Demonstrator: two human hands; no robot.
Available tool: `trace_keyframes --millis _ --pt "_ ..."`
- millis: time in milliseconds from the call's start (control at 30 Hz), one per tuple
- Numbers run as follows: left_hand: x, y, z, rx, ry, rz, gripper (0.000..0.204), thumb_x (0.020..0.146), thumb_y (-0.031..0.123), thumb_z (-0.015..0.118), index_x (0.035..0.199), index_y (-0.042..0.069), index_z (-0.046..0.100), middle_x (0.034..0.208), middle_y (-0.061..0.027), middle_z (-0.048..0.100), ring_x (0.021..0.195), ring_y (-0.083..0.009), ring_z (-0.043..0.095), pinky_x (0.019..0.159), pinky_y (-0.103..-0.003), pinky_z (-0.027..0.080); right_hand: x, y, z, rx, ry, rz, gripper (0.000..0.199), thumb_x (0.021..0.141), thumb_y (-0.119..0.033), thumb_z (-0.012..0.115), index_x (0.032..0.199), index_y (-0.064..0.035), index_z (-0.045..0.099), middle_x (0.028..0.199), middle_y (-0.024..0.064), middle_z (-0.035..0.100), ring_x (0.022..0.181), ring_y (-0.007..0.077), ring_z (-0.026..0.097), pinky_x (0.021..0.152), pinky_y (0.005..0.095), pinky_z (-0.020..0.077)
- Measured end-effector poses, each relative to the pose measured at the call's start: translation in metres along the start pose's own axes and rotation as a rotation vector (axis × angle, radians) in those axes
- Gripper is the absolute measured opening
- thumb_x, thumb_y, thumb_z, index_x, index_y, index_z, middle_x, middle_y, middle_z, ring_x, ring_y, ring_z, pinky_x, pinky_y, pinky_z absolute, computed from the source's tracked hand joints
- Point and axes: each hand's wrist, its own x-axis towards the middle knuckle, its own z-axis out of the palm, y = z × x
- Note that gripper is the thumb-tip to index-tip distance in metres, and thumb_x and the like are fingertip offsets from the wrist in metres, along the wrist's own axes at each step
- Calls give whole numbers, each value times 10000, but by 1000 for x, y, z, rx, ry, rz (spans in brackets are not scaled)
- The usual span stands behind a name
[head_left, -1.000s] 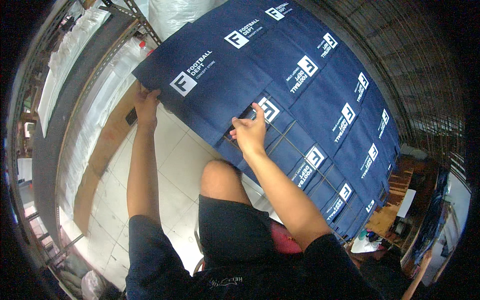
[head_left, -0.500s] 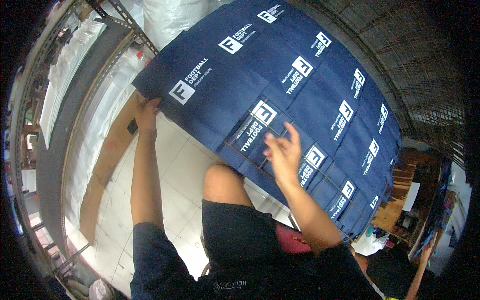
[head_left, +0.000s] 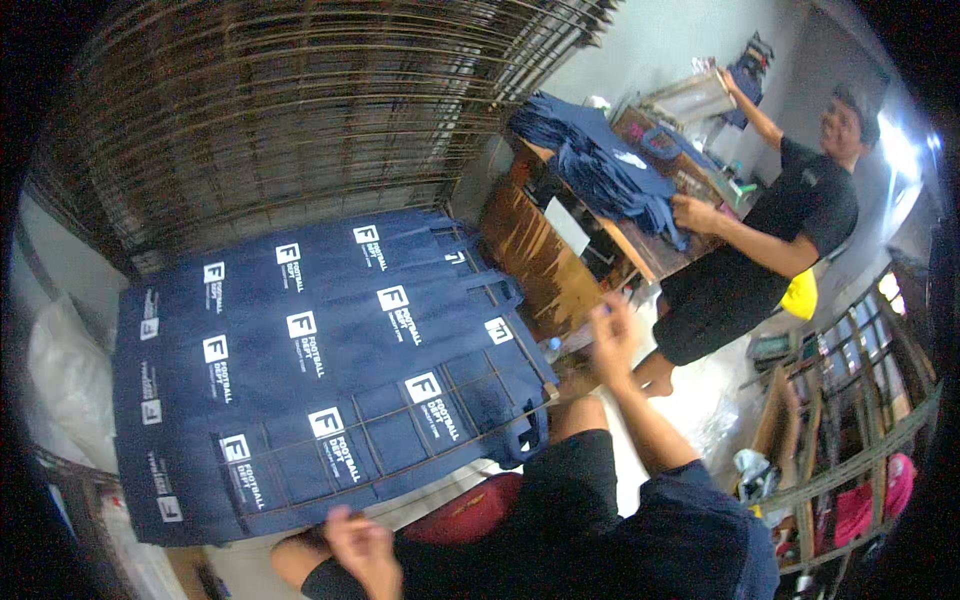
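Dark blue fabric bags [head_left: 265, 375] with white prints lie in overlapping rows on a wire drying rack [head_left: 365, 455] in front of me. Handle cut-outs show on the bags at its right end. My left hand [head_left: 362, 548] hovers off the rack's near edge, loosely bent, its fingers partly apart and nothing seen in it. Beyond the rack's right corner, my right hand [head_left: 612, 335] is raised in the air, touching neither bags nor rack. Motion smears its fingers, so I cannot make out whether they hold anything.
More wire racks [head_left: 270, 120] are tilted up behind the bags. At right, a co-worker [head_left: 800, 215] stands at a wooden table [head_left: 545, 255] with a pile of blue bags [head_left: 600, 150], one hand on a framed screen [head_left: 690, 100]. Below me is a red seat [head_left: 465, 510].
My view has swung right, bringing the co-worker and table into sight. My left hand has let go of the bag's edge. My right hand has moved from above the bags to beyond the rack's corner.
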Motion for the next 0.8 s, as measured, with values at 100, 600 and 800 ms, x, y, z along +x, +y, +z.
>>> trace_keyframes --millis 100,600,800 --pt "-45 -7 60 -102 -474 -171 528 748 70 717 1219 25 484 760 -4 582 636 -65 509 592 -214 433 82 61 -65 -94 234 -88 168 831 -168 630 935 -39 603 625 46 526 631 151 572 584 310 449" --pt "-93 -44 91 347 -552 -341 381 808 185 709 1114 13 560 731 1 563 651 -50 500 628 -215 435 276 232 -97 -173 431 478 457 719 -360 662 1055 -69 557 934 145 620 914 323 586 827 399 451" --pt "-85 -52 109 673 -880 -214 386 847 390 621 1065 72 598 869 -145 667 811 -266 647 716 -360 499 257 274 -80 -252 393 287 446 727 -370 618 1055 -73 564 906 169 641 885 340 613 800 422 466"
